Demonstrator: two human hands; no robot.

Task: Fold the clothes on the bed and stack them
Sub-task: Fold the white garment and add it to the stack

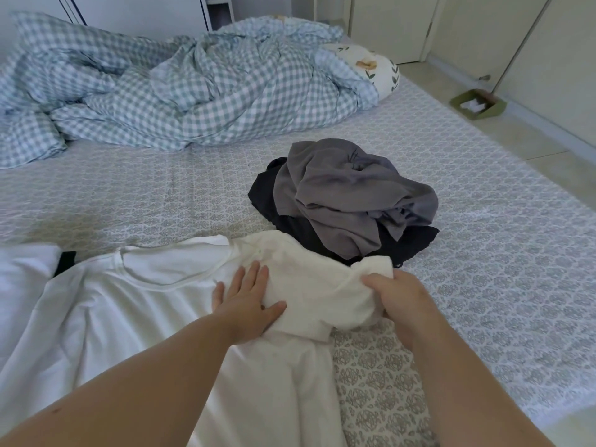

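A white T-shirt [135,304] lies spread on the bed near me, its neckline toward the far side. My left hand [248,298] presses flat on the shirt near its right shoulder, fingers straight. My right hand [396,301] grips the bunched right sleeve [325,285] and holds it over the shirt's body. Just beyond lies a crumpled grey garment [348,195] on top of a dark navy one [267,195], unfolded in a heap.
A rumpled blue-checked duvet [167,91] covers the far half of the bed [483,221], with a floral pillow [371,64] at its right end. More white cloth [22,279] lies at the left edge. A green dustpan [477,104] sits on the floor by the wardrobe doors.
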